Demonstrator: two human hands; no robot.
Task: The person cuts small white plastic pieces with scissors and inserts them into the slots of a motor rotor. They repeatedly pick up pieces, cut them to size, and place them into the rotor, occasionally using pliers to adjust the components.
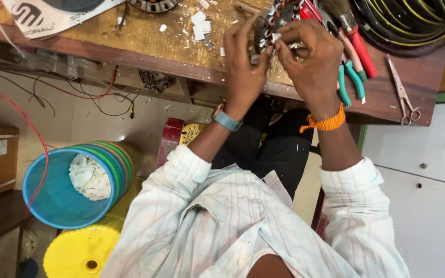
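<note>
Nearest the camera sits a blue bin (63, 198) holding white scraps, atop a yellow drum (81, 252). Farther out, both hands work at the edge of the counter (145, 38). The left hand (244, 67), a blue band at its wrist, steadies a copper-wound stator (274, 18), fingers spread apart. The right hand (312, 64) has its fingers (280, 44) pinched together on a small white slip (275, 37) at the stator. Beside it lie teal pliers (350, 82), a red brush (354, 36) and scissors (403, 95).
</note>
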